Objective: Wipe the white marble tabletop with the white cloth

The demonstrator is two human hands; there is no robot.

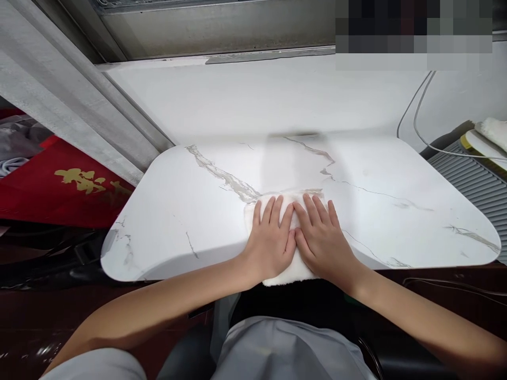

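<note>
A white fluffy cloth [291, 275] lies flat on a white marble-patterned tabletop [222, 221], its near end hanging slightly over the front edge. My left hand [271, 240] presses flat on the cloth's left half, fingers stretched out and pointing away from me. On its right half rests my right hand [322, 235], also flat with the fingers apart. Both thumbs and index fingers nearly meet over the middle of the cloth. Neither hand grips it.
Behind the tabletop is a white wall [253, 100] under a metal window frame [222, 29]. A grey curtain [75, 89] hangs at left beside a red bag [67, 184] with gold markings. Thin cables [415, 113] and a grey ridged surface [475, 179] are at right.
</note>
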